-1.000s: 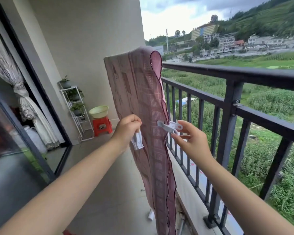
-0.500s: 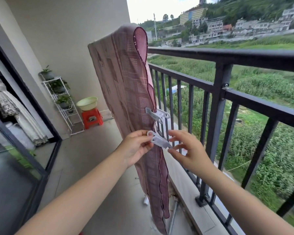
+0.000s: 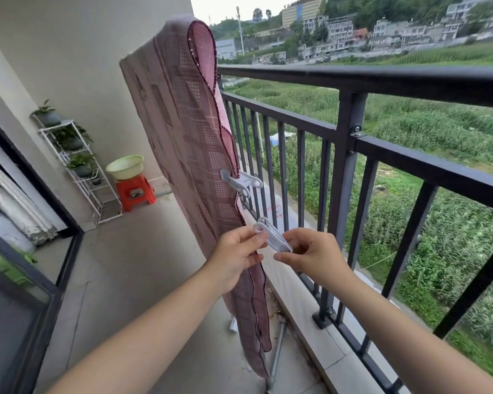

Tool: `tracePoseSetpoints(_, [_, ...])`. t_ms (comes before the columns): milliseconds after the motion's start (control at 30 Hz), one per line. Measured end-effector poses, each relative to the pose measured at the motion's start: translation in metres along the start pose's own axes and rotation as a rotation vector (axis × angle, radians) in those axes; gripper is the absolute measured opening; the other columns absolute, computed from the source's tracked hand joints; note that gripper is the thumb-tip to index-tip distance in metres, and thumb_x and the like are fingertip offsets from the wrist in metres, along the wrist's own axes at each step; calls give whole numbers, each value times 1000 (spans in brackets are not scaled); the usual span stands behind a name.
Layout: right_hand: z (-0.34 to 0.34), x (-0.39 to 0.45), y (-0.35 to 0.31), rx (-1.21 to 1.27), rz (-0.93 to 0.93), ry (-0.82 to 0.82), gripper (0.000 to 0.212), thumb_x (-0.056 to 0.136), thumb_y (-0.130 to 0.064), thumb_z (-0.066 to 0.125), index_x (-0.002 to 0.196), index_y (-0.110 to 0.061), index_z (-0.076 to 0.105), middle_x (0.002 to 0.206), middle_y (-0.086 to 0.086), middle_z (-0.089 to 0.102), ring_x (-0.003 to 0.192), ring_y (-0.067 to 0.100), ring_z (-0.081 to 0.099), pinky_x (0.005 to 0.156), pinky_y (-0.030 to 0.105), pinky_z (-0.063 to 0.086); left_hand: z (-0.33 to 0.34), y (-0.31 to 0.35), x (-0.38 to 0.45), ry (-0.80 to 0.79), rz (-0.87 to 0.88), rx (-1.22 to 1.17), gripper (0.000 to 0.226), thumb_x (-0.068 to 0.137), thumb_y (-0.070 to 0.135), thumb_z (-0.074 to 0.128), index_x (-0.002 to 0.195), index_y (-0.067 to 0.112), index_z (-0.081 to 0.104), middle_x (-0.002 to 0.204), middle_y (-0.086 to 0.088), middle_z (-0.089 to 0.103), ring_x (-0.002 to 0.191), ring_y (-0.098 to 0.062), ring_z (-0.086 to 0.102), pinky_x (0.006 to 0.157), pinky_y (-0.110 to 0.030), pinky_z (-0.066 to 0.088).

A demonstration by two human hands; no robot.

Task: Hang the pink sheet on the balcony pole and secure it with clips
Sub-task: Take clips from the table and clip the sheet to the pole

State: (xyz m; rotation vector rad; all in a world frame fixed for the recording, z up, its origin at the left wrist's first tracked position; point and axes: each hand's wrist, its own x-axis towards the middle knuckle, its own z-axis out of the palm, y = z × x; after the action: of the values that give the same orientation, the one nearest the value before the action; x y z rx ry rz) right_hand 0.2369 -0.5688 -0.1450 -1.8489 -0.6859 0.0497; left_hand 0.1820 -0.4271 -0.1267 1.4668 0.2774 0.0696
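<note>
The pink patterned sheet [image 3: 188, 132] hangs folded over a pole hidden at its top, just inside the black balcony railing [image 3: 350, 81]. A white clip [image 3: 241, 182] is clamped on the sheet's right edge at mid height. Below it, my left hand [image 3: 235, 255] and my right hand [image 3: 310, 253] both pinch a second white clip [image 3: 272, 237], held right beside the sheet's edge. My left hand lies in front of the fabric; whether it also grips the fabric is unclear.
A metal stand leg [image 3: 276, 354] and a small white object [image 3: 233, 327] sit at the sheet's foot. Farther back are a red stool [image 3: 135, 191] with a pale basin [image 3: 125, 166], a white plant rack [image 3: 74, 163], and a glass door [image 3: 17, 280] at left.
My right hand let go of the first clip, leaving it on the sheet. Both hands dropped lower and came together on the second clip, which my left hand had carried.
</note>
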Motion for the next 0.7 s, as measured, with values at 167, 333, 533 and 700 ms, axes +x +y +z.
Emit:
tracePoseSetpoints(167, [-5,-2,3,-46,-13,-51,15,75,-15,69,89,-14,67,68,-8,62,51,-11,54,53,10,46,6,-3,0,8,29,-217,15,96,13,37,89,17,50,92,-6,61,87,-19,58,76,-31,47])
tracePoseSetpoints(333, [-11,-2,10,-50,4,28,15,82,-15,60,94,-9,66,77,-6,62,67,-4,55,57,3,40,-6,-9,2,93,121,215,22,96,20,37,115,11,42,74,-3,49,42,-1,53,43,-15,45])
tracePoseSetpoints(533, [-5,0,11,13,26,-232,33,83,-19,59,116,-16,53,97,-8,56,79,2,55,70,18,48,-19,-6,-2,-227,110,930,19,91,3,42,97,17,53,73,4,55,55,-2,52,67,-26,45])
tracePoseSetpoints(700, [-2,-2,18,91,28,-248,23,79,-11,64,101,-9,61,83,-7,57,67,-8,56,64,10,48,-33,-5,-4,-214,1,725,26,87,3,53,78,26,61,70,1,64,69,-12,65,79,-35,54])
